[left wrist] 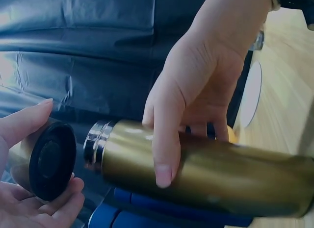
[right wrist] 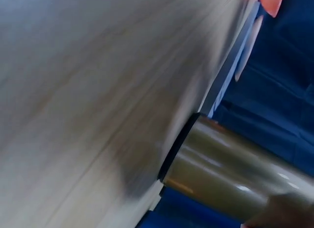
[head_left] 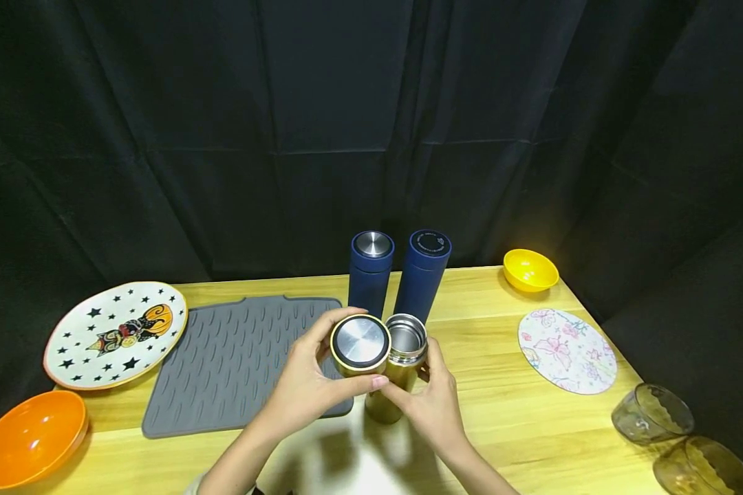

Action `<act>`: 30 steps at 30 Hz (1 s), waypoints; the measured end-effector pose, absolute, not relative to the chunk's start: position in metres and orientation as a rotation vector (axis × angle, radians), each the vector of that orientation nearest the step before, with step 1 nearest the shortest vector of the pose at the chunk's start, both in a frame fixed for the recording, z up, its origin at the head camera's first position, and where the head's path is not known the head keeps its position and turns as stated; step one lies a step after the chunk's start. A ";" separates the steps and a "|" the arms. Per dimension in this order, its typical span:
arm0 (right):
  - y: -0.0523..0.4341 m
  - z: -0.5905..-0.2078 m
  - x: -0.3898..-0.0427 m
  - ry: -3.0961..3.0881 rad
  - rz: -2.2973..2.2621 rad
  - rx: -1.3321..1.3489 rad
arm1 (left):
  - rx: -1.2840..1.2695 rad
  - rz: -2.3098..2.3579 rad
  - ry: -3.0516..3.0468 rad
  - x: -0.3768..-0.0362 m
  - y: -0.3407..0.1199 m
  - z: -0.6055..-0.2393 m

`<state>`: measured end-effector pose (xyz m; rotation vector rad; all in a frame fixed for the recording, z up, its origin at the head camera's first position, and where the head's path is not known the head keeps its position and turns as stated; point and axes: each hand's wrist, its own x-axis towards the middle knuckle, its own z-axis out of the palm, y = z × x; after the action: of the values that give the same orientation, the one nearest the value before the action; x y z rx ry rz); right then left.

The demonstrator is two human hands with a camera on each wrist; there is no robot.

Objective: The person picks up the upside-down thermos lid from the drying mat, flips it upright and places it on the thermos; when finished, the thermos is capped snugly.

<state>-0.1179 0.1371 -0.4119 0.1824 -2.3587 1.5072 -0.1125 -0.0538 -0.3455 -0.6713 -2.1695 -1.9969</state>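
My left hand (head_left: 306,385) holds a gold flask lid (head_left: 362,342) with a steel disc on top, thumb along its near side and fingers around the far side. The lid is off, just left of the open steel mouth (head_left: 406,335) of a gold vacuum flask (head_left: 385,404). My right hand (head_left: 435,407) grips that flask's upper body. In the left wrist view, a gap separates the lid's dark underside (left wrist: 53,162) from the flask's neck (left wrist: 98,144). The flask's base (right wrist: 189,154) is at the tabletop in the right wrist view; whether it touches I cannot tell.
Two navy flasks (head_left: 369,285) stand behind the hands. Left lie a grey drying mat (head_left: 223,364), a patterned plate (head_left: 80,344) and an orange bowl (head_left: 31,440). Right are a yellow bowl (head_left: 530,270), a floral oval mat (head_left: 566,350) and two tinted glasses (head_left: 650,412).
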 end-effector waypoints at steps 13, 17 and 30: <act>0.142 -0.415 -0.116 -2.374 1.419 0.254 | -0.689 -2.005 -2.184 -0.138 -0.005 -0.348; 0.141 -0.415 -0.116 -2.385 1.418 0.247 | -0.687 -2.005 -2.181 -0.143 0.001 -0.357; 0.142 -0.416 -0.117 -2.384 1.411 0.263 | -0.739 -2.034 -2.154 -0.148 0.000 -0.369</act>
<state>-0.1170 0.1422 -0.4155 0.2626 -2.3842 1.4112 -0.1478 -0.0001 -0.3693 -0.7391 -2.1535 -2.0341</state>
